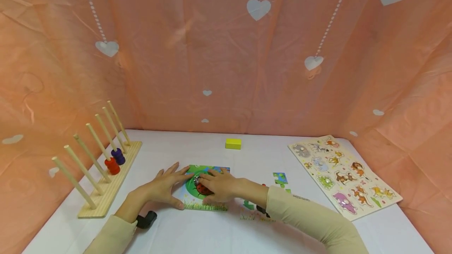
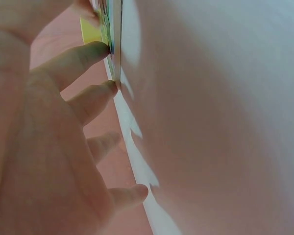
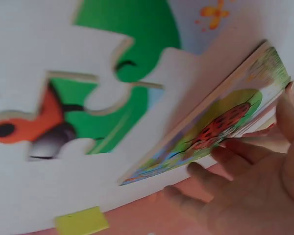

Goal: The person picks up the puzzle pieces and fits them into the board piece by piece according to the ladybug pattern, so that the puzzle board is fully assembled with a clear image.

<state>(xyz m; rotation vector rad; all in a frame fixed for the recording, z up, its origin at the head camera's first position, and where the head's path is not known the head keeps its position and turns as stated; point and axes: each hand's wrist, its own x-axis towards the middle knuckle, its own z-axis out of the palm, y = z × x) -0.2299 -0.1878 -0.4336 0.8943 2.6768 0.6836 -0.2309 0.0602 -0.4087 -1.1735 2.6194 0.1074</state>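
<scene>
Left hand point(image 1: 166, 185) and right hand point(image 1: 224, 186) — fingers spread, clenching nothing — touch the board point(image 1: 203, 189); even, light pressure advisable.

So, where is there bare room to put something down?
Bare: between the peg rack and yellow block, and between that block and the animal board. Crowded: ladybug board, with left hand and right hand there, and loose pieces near right sleeve.

Red-and-green ladybird puzzle board point(image 3: 220, 125)
</scene>
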